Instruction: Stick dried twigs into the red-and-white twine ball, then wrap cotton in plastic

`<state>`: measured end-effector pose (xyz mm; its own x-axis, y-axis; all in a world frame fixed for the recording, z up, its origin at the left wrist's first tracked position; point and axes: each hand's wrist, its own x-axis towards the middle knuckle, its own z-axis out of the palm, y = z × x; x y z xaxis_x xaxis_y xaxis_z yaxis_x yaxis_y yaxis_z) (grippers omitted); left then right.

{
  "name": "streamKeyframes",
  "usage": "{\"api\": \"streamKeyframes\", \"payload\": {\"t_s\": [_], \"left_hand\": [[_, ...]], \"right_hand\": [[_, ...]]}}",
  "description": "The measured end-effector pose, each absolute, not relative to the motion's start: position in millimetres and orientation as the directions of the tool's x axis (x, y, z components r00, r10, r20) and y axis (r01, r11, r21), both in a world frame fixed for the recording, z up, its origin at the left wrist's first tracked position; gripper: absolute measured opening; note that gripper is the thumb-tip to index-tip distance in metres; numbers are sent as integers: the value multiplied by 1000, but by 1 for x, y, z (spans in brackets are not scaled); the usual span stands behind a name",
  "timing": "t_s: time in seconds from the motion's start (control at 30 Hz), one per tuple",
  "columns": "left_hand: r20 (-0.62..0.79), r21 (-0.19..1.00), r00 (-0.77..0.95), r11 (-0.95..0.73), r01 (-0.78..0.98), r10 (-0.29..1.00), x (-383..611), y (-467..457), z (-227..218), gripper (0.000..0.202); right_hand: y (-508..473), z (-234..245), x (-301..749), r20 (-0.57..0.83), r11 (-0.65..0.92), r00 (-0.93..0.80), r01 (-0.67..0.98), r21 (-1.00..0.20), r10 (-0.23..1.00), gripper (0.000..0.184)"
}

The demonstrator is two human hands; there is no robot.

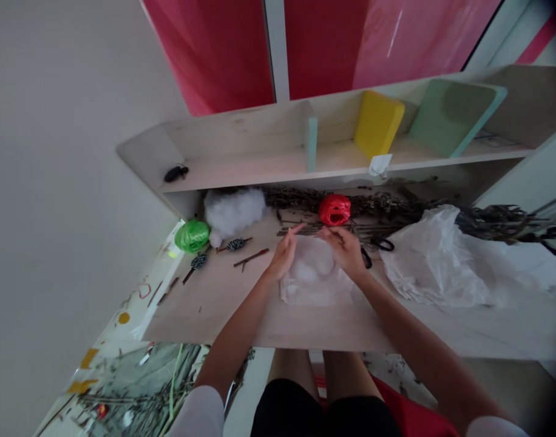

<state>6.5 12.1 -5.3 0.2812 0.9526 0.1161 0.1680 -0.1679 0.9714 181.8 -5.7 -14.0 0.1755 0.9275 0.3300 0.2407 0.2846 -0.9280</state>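
My left hand (pixel 283 256) sits open beside the white plastic-wrapped stuffing (pixel 313 274), my right hand (pixel 344 250) cupped on it, grip unclear; it lies centred on the surface (pixel 214 321), within both hands' reach.

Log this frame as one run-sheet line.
left hand: at white plastic-wrapped wad | right hand: on wad | near: red raffia ball, black-handled scissors, green raffia ball

no words, brands or numbers can be read anywhere. a small sheet of paper (pixel 495 139) in the shelf compartment at the upper right shows faint marks, too small to read, and the red panel (pixel 387 36) at the top carries a faint pattern, not legible either.
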Motion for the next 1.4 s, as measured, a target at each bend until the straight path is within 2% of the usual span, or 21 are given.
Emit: {"api": "streamKeyframes", "payload": {"t_s": [0.07, 0.13, 0.2, 0.27, 0.4, 0.47, 0.63, 0.73, 0.83, 0.97, 1.07, 1.13, 1.27, 1.33, 1.4], "left_hand": [[147, 982, 207, -168, 90, 967, 4, 17, -7, 82], [154, 985, 171, -164, 48, 973, 3, 20, -8, 80], [130, 990, 152, -136, 34, 980, 4, 21, -7, 79], [107, 993, 148, -113, 31, 983, 5, 19, -5, 78], [88, 994, 164, -97, 46, 983, 8, 16, 0, 74], [83, 994, 165, -93, 56, 983, 8, 16, 1, 75], [85, 996, 153, -87, 9, 985, 6, 20, -1, 77], [88, 996, 164, -86, -24, 982, 5, 21, -3, 77], [90, 996, 165, -87, -21, 982, 4, 21, -2, 77], [58, 998, 133, -58, -8, 989, 2, 21, 2, 74], [25, 1000, 114, -25, -5, 993, 2, 22, 2, 72], [37, 999, 87, -37, 4, 996, 2, 23, 1, 65], [60, 997, 37, -62, 46, 998, 1, 23, 1, 44], [-12, 1000, 81, 11, 7, 997, 0, 20, 4, 43], [-117, 990, 210, 132, -59, 971, -2, 17, 7, 44]], "right_hand": [[-16, -16, 169, 407, 392, -25, 333, -858, 913, 27], [-24, -21, 159, 425, 497, -259, 427, -756, 868, 32], [-29, -27, 153, 374, 563, -431, 510, -650, 821, 42], [-31, -31, 151, 288, 581, -521, 580, -571, 804, 53], [-34, -28, 152, 113, 519, -546, 682, -516, 830, 75], [-35, -24, 154, 52, 493, -548, 703, -513, 835, 78], [-37, -17, 156, -30, 469, -569, 705, -532, 822, 93], [-36, -16, 156, -42, 436, -561, 686, -583, 827, 100], [-29, -13, 160, 60, 370, -479, 587, -720, 876, 79], [-16, -4, 170, 313, 343, -141, 332, -879, 939, 44], [-12, 2, 177, 274, 263, 11, 253, -931, 962, 39], [-12, 3, 178, 208, 207, -25, 266, -941, 978, 39], [-16, -4, 177, 133, 246, -295, 389, -888, 946, 26], [-17, -8, 176, 86, 270, -388, 449, -852, 917, 22], [-16, -12, 177, 52, 278, -433, 477, -834, 900, 23]]}}
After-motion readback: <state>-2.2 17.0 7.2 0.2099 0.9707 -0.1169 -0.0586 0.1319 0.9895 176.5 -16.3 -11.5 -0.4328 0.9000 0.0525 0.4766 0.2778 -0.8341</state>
